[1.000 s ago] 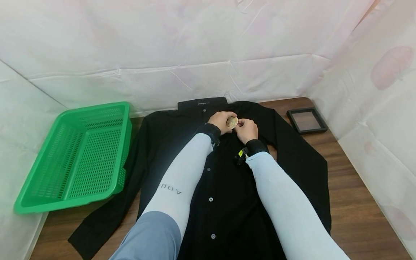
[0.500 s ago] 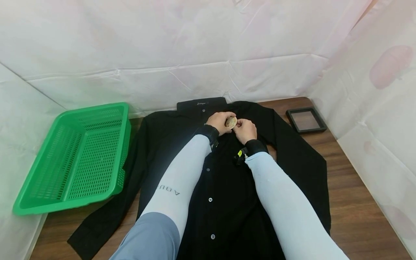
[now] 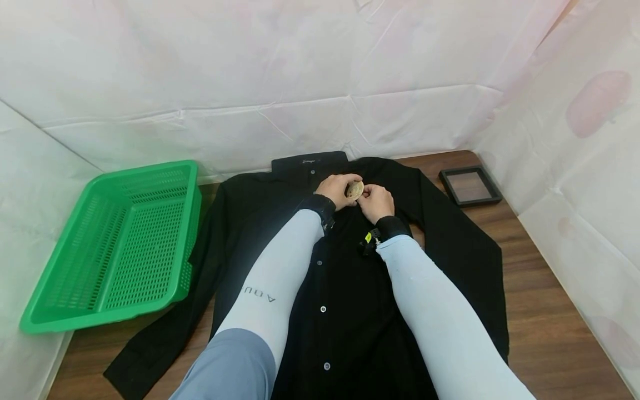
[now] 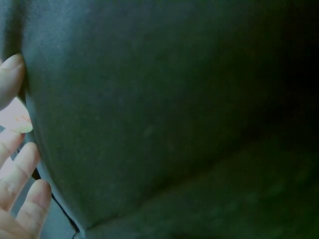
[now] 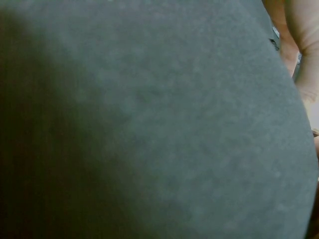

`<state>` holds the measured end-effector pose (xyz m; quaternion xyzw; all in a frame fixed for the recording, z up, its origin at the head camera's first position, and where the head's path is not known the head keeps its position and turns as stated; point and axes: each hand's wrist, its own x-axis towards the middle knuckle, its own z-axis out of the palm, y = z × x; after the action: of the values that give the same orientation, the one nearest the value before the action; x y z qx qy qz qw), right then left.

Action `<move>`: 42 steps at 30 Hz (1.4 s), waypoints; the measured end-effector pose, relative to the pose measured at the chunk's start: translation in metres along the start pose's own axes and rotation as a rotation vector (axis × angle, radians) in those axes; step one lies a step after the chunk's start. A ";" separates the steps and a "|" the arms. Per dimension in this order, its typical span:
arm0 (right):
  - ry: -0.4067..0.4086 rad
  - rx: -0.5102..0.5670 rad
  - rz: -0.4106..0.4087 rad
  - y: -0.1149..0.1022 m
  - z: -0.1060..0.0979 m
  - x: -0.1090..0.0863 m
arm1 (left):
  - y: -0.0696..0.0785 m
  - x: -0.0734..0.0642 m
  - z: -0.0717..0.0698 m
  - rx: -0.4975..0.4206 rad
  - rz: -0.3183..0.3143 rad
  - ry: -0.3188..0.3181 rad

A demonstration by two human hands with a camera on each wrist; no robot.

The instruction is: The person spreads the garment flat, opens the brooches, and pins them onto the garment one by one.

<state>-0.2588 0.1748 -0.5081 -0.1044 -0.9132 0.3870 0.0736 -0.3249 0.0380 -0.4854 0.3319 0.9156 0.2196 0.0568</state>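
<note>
A black button-up shirt (image 3: 360, 311) lies front up, collar toward the back wall. Over its upper right chest in the head view, my left hand (image 3: 335, 190) holds a small round badge (image 3: 355, 190) by the rim, pale yellow face toward me. The curled fingertips of my right hand (image 3: 377, 204) pinch at the badge's right edge, close over the cloth; what lies behind the badge is hidden. In the left wrist view the badge (image 4: 16, 119) shows between thumb and fingers beside dark cloth. Shirt fabric (image 5: 174, 124) fills most of the right wrist view.
A green perforated basket (image 3: 145, 250) stands at the left, partly beside the shirt's sleeve (image 3: 155, 339). At the back right of the wooden table (image 3: 535, 300) lies a black square frame (image 3: 470, 185). White sheeting (image 3: 280, 66) walls in the back and sides.
Both hands keep almost the same place at the badge, with only tiny shifts. The head view has moved very slightly.
</note>
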 end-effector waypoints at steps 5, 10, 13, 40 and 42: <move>0.003 -0.007 -0.008 0.000 0.001 0.000 | 0.000 0.000 -0.001 0.000 -0.005 -0.005; 0.007 -0.004 -0.018 0.001 0.001 0.000 | 0.002 -0.001 -0.002 0.003 -0.011 -0.005; 0.013 0.008 -0.013 0.002 0.001 0.001 | 0.002 -0.001 -0.002 -0.008 -0.005 -0.003; 0.067 0.071 -0.030 0.001 0.003 0.002 | -0.008 -0.007 -0.003 -0.200 -0.014 -0.014; 0.068 0.091 -0.035 0.002 0.003 0.002 | -0.010 -0.007 -0.003 -0.214 -0.025 -0.017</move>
<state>-0.2611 0.1747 -0.5112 -0.0981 -0.8933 0.4230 0.1159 -0.3264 0.0257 -0.4876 0.3145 0.8904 0.3127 0.1025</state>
